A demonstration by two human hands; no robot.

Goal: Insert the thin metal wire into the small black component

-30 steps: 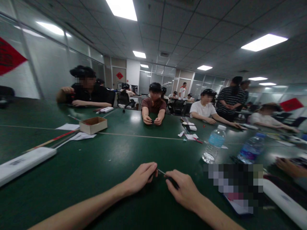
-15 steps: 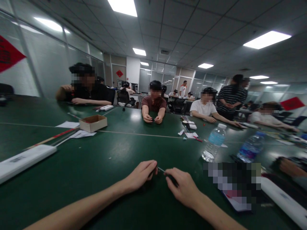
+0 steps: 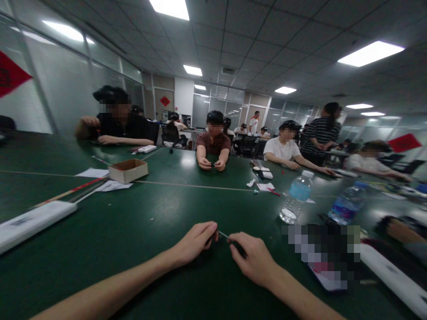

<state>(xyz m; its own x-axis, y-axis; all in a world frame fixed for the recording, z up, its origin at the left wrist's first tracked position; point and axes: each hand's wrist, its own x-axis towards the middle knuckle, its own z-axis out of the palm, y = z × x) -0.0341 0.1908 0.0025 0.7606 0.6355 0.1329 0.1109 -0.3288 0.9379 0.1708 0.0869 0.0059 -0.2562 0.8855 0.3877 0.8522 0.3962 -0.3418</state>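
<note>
Toward the tabletop's near edge, about mid-width, a thin metal rod bridges the two hands. Left hand pinches a dark bit at the rod's left end, mostly hidden, can't tell what. Right hand is curled around a dark grip, probably the rod's handle. Risk: too much push from the right, rod skids, jabs left hand. Slack left pinch could drop the bit.
</note>
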